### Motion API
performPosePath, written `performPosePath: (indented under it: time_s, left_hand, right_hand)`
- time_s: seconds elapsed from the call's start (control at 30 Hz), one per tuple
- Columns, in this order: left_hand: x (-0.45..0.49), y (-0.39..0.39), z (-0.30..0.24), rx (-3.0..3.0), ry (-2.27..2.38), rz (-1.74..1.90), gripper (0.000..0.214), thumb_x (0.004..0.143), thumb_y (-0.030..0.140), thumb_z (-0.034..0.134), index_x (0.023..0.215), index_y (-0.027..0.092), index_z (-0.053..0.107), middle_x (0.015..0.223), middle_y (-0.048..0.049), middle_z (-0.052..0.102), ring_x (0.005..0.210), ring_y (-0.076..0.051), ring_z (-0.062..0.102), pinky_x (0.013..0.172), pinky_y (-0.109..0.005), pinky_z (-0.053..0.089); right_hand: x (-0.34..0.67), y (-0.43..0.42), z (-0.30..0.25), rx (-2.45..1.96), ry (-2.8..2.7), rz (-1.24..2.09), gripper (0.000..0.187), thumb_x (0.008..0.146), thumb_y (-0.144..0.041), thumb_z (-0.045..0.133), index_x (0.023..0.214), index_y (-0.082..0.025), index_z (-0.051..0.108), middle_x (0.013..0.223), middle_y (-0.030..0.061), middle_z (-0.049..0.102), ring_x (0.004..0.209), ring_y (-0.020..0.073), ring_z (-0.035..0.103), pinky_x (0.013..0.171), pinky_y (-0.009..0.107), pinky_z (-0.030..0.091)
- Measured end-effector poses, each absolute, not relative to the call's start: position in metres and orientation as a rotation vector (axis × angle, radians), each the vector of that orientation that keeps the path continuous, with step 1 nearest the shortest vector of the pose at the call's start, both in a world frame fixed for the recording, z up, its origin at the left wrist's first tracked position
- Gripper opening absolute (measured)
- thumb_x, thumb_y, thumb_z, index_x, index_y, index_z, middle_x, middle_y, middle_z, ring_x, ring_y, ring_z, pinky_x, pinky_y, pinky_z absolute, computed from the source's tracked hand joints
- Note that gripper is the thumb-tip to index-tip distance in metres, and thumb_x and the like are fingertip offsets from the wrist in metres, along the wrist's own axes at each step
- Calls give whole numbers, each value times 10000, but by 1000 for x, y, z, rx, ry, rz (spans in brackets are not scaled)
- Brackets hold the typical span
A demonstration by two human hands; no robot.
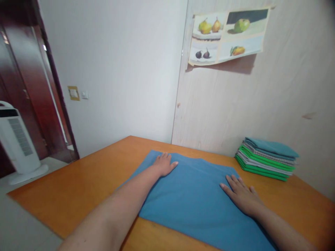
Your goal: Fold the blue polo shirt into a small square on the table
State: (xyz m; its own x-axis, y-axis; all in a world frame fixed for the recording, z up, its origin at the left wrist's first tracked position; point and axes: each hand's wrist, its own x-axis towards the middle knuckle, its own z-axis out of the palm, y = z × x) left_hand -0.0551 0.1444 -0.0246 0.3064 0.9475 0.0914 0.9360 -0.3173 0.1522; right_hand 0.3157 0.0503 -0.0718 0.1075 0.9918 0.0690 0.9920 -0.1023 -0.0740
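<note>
A blue cloth lies spread flat on the wooden table, its far edge slightly wavy. My left hand rests palm down near the cloth's far left corner, thumb apart from the fingers. Toward the far right corner, my right hand also lies palm down on the fabric with its fingers stretched out. Neither hand grips anything. My forearms cover parts of the cloth's left and right sides.
A stack of folded cloths, blue, green and grey, sits at the back right of the orange-brown table. Behind is a wall with a fruit poster. A white tower fan stands on the floor at left, by a dark red door.
</note>
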Motion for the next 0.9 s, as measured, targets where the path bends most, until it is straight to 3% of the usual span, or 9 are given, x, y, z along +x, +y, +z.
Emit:
performPosePath:
  time_s: [0.13,0.63,0.9]
  left_hand:
    - [-93,132,-25,2437,1896,210,887,923,751,163,1438,93,463,1582,-242,320,1491,-360,253,1168,-539,233]
    - [-124,84,-17,2408,1940,260,809,965,680,52,1463,179,447,1589,-155,357,1492,-302,275,1180,-517,224]
    - [-137,46,-28,2439,1850,219,888,918,774,100,1515,181,384,1622,-142,289,1520,-282,195,1206,-476,179]
  right_hand:
    - [315,52,-73,-2246,-2022,-13,869,906,-754,157,1569,-218,322,1645,88,231,1515,337,174,1174,662,161]
    - [323,57,-75,-2234,-2047,-19,912,887,-775,125,1575,-205,305,1641,101,243,1509,362,187,1152,695,185]
    - [334,63,-85,-2216,-2069,-27,884,894,-750,129,1573,-214,316,1641,100,246,1503,363,205,1157,694,175]
